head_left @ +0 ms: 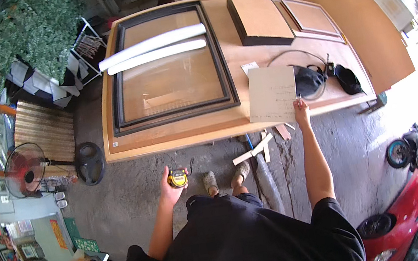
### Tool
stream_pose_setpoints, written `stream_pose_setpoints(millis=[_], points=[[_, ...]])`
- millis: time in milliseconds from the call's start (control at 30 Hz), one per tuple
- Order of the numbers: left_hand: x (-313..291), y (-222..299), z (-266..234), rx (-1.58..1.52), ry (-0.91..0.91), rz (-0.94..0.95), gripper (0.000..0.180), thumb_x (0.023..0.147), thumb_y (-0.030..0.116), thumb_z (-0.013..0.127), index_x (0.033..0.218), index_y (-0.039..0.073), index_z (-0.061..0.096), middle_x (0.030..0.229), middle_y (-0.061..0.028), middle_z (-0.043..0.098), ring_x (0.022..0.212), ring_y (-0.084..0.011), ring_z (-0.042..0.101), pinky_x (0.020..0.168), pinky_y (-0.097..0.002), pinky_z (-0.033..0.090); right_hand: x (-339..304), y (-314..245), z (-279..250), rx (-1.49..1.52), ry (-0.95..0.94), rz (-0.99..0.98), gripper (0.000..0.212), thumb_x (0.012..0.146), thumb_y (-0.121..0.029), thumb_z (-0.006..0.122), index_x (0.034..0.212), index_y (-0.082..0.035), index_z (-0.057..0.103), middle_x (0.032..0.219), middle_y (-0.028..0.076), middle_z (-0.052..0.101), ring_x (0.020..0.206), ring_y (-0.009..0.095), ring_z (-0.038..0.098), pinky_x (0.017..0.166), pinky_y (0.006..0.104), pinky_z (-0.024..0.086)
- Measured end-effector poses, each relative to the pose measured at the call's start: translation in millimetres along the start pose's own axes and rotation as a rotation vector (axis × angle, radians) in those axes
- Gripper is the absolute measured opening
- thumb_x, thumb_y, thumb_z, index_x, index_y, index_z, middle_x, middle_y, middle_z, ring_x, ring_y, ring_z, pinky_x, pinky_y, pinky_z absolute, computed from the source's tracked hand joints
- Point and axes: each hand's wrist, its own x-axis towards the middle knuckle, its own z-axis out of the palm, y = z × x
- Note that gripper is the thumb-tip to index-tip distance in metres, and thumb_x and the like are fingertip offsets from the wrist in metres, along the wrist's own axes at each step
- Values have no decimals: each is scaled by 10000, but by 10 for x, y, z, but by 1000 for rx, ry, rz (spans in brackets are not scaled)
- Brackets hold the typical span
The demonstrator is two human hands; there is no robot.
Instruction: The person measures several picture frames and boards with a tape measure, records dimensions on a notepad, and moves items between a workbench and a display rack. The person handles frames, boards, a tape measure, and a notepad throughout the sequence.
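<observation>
My left hand (167,191) is closed around a yellow and black tape measure (178,178), held low in front of the table's near edge. A short dark strap hangs out beside the tape measure. With my right hand (302,113) I grip the lower right corner of a pale sheet (271,93) with handwritten lines on it. A slim pen-like thing (299,99) shows at the fingers of that hand. The sheet hangs over the near part of a large wooden table (179,144). Behind it lie a dark cap (347,79) and a black bundle (309,80).
On the table rest a black frame (232,85) with two white rolls (153,47), a dark-sided box (261,18) and a smaller framed panel (313,19). Wood strips (254,151) lie on the floor. A fan (25,170) stands left; a motorcycle (411,149) and red car (415,214) are right.
</observation>
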Motion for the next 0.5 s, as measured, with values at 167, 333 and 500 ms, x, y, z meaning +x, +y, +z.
stream_pose_setpoints(millis=[167, 333, 500], points=[[-74, -310, 201, -108, 162, 93, 719, 958, 612, 379, 1086, -55, 613, 978, -143, 657, 704, -293, 598, 616, -400, 479, 421, -47, 236, -283, 9, -55, 288, 882, -285, 640, 868, -4, 581, 693, 193, 570, 665, 343, 554, 666, 430, 457], [26, -648, 693, -158, 156, 79, 725, 958, 619, 362, 1109, -46, 609, 977, -143, 663, 721, -281, 625, 641, -388, 511, 114, -509, 170, -197, 194, -177, 148, 891, -106, 589, 1022, -41, 613, 948, 163, 653, 881, 366, 631, 748, 428, 498], [398, -950, 1516, 10, 23, 50, 635, 981, 590, 347, 1113, 28, 612, 970, -103, 670, 783, -243, 641, 664, -379, 517, -678, -1085, -15, 44, -77, -235, 309, 713, 84, 540, 953, -70, 659, 809, 129, 644, 743, 325, 618, 680, 403, 486]])
